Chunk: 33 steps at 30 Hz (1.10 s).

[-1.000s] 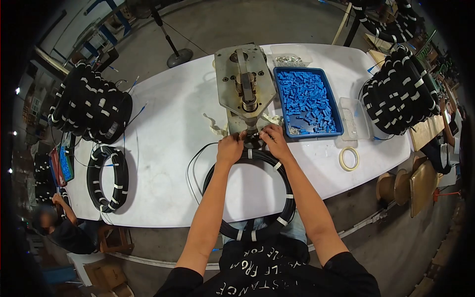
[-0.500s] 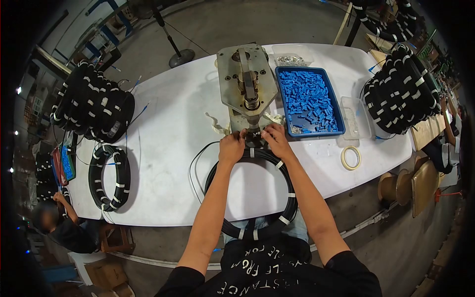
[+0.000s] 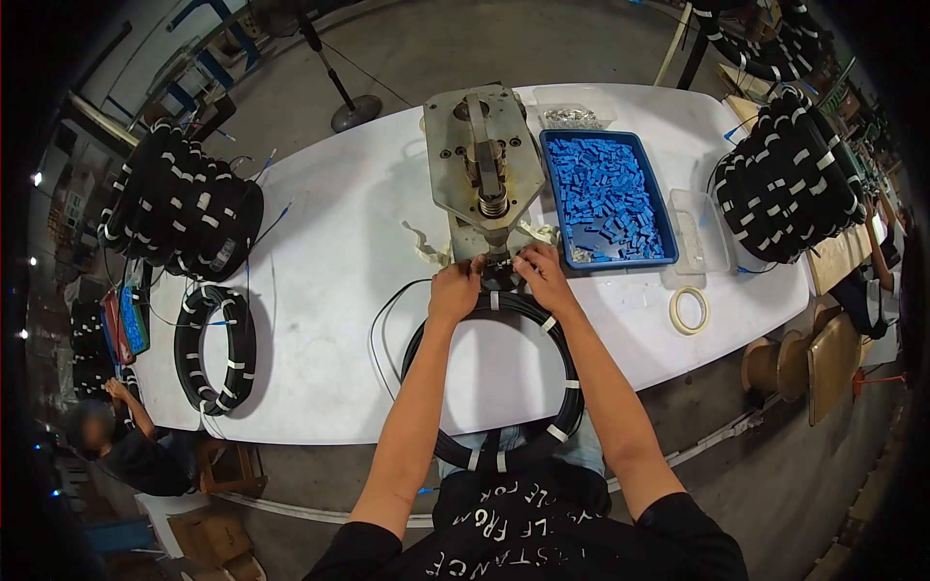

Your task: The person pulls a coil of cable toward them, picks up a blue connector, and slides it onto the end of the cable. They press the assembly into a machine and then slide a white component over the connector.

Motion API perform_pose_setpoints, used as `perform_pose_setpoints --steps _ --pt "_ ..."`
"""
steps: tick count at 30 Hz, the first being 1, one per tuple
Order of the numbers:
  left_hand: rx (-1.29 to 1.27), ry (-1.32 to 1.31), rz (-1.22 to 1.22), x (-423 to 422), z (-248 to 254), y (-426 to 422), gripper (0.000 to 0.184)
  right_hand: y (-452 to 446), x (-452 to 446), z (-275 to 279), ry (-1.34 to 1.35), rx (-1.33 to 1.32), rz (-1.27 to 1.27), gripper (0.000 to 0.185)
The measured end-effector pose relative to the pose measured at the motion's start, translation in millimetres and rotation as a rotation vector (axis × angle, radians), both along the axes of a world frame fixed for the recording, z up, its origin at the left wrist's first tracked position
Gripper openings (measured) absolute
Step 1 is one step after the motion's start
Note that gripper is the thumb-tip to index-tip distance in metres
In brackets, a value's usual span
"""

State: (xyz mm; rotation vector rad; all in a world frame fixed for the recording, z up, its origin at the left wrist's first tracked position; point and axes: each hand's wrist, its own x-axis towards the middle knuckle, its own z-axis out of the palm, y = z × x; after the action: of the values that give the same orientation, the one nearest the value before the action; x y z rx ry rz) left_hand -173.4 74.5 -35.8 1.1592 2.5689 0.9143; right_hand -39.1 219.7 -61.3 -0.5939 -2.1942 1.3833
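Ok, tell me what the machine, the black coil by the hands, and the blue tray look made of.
Machine: metal, probably steel; dull grey with brownish stains.
Black coil: probably plastic-sheathed cable, dark and smooth-looking, bound with white bands.
Blue tray: likely moulded plastic, slightly glossy, judging by its even colour and rounded corners.

White capitals [image 3: 484, 524] are curving across the black shirt [image 3: 542, 518] that the person is wearing, with "FROM" showing most plainly, "FOR" appearing above it and "STANCE" below it in the view, while folds are leaving the other letters too broken to read surely.
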Motion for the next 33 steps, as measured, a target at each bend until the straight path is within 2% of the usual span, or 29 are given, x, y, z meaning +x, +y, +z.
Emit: perform_pose_setpoints --steps 10,22,33 --pt "-0.016 0.0 0.02 3.4 5.7 0.3 0.046 0.1 0.1 -3.7 0.013 0.021 -0.012 0.034" --pt "0.126 0.138 0.004 3.3 1.1 -1.3 0.039 -0.2 0.0 1.6 -0.006 0.053 -0.001 0.029" --pt "0.028 0.01 0.037 6.5 10.7 -2.8 0.043 -1.0 -1.6 1.7 0.031 0.066 -0.01 0.025"
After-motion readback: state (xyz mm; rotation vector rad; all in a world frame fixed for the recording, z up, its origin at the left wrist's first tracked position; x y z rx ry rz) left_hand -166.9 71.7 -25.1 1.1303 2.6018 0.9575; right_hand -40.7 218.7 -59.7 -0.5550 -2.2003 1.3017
